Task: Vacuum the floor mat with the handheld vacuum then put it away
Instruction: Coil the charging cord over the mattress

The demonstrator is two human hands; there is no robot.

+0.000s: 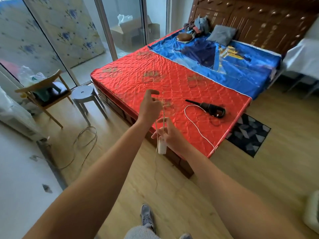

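Centre: my left hand [149,105] pinches white cord [163,112] | my right hand [170,133] grips cord above plug [162,149] | handheld vacuum [209,109] centre-right on mattress [155,66]

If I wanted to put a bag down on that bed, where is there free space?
The red quilt is bare from the edge by the stool across to the blue sheet. Its near right corner is crowded: the handheld vacuum and the white cable lie there. The headboard end holds a pillow and clothes.
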